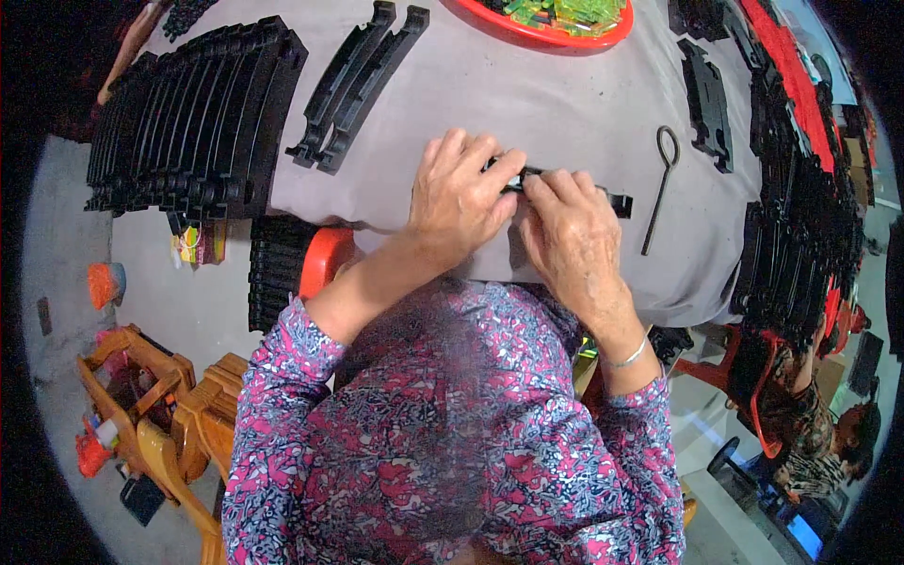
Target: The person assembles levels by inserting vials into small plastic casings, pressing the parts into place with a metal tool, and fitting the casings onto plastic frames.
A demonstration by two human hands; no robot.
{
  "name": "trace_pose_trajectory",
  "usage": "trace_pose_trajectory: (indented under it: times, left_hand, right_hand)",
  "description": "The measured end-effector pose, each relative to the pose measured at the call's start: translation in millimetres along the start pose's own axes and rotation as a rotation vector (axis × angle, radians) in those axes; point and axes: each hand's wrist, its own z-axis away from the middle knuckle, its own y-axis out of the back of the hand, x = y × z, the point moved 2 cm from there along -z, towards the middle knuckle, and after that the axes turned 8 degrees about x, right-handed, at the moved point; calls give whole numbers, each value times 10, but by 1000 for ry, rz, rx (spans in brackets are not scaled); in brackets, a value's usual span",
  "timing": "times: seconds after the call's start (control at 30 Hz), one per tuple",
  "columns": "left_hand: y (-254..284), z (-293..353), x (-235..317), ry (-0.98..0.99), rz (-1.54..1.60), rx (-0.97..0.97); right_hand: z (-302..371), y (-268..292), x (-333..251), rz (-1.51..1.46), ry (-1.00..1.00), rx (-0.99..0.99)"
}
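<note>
Both hands at mid-table on my feed. The left hand [461, 193] and right hand [573, 231] are curled inward, thumbs and fingertips nearly together, pinching a black plastic strip [621, 204] between them. Its right end pokes out past the right knuckles; I cannot tell what the small pale patch between the fingertips is. Just under the fingers: grey cloth [527, 104]. To the right of the right fingers, near: a dark rod [657, 207] with a looped end. Ahead and left of the left fingers: two loose strips [377, 89], side by side. Ahead and right: another black part [706, 104]. Well left: a long row of black strips [217, 113]. Farthest ahead: a red basin [565, 45] holding yellow-green pieces [570, 14].
</note>
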Motion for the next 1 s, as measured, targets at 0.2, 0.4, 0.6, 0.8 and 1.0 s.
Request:
trace_pose_trajectory:
  times: [0.2, 0.4, 0.6, 0.8, 1.0]
  left_hand:
    - [28, -19, 15, 19, 32, -33]
    - [15, -8, 15, 30, 30, -39]
    - [68, -1, 30, 41, 51, -39]
    - [11, -28, 56, 38, 70, -21]
    - [26, -19, 70, 45, 48, -18]
  right_hand:
    - [-64, 27, -30, 36, 20, -63]
    - [-159, 125, 11, -36, 35, -204]
    - [-802, 240, 262, -316, -42, -152]
    - [-1805, -395, 903, -237, -84, 53]
    - [-2170, -832, 975, 37, -87, -50]
